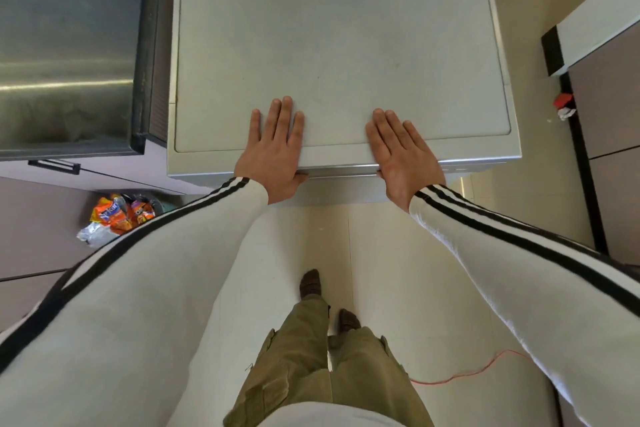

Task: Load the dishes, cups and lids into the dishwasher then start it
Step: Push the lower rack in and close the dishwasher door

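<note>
A person in white, black-striped sleeves stands on a pale tiled floor (398, 270) facing the grey dishwasher (332, 45), seen from above directly ahead, its left side just beside a brushed-steel surface (65, 45) and its right side well apart from a dark-edged cabinet (602, 114). The left hand (273, 152) and right hand (405, 156) lie flat on the front of the machine's top, apart from each other, fingers straight and gripping nothing, each thumb down at the front lip. Orange snack wrappers (117, 215) lie low at left, and a thin red cord (478, 371) trails across the tiles at lower right.
</note>
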Demonstrator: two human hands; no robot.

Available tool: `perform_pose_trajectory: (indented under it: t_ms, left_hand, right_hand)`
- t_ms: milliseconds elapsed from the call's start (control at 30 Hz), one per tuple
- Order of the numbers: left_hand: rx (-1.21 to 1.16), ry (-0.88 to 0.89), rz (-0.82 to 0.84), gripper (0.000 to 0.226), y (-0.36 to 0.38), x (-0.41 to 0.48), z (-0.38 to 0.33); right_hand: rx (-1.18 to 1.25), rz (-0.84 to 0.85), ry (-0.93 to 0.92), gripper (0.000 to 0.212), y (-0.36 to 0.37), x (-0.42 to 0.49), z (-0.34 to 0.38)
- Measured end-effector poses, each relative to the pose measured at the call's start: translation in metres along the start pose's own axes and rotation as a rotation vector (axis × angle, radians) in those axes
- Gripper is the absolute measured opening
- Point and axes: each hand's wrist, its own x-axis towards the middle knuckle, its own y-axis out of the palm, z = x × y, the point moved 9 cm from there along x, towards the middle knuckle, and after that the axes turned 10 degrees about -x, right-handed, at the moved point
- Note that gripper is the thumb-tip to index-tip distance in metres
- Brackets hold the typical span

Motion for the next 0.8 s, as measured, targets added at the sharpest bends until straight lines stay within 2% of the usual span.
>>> perform_pose_trajectory:
  t_ms: [200, 367, 467, 567, 700, 800]
  left_hand:
    - [-0.015, -0.010, 0.007, 0.113, -0.002, 0.000, -0.001]
    - [-0.022, -0.079, 0.008, 0.116, -0.007, -0.008, -0.003]
    - [-0.052, -0.114, 0.072, 0.115, -0.010, -0.012, -0.002]
    - [-0.052, -0.035, 0.149, 0.120, -0.021, -0.013, -0.002]
    - [-0.116, -0.009, 0.110, 0.109, -0.051, -0.021, 0.007]
    - [-0.103, -0.021, 0.053, 0.101, -0.074, -0.023, 0.017]
  right_hand:
    - [-0.049, 0.054, 0.015, 0.092, 0.001, 0.000, 0.001]
    - [-0.068, 0.164, 0.079, 0.082, -0.005, -0.004, 0.003]
    - [-0.052, 0.276, 0.148, 0.085, -0.011, -0.010, 0.006]
    - [-0.009, 0.344, 0.169, 0.093, -0.025, -0.009, 0.011]
    - [0.087, 0.286, 0.204, 0.099, -0.065, 0.000, 0.016]
    - [0.137, 0.213, 0.278, 0.094, -0.093, 0.011, 0.012]
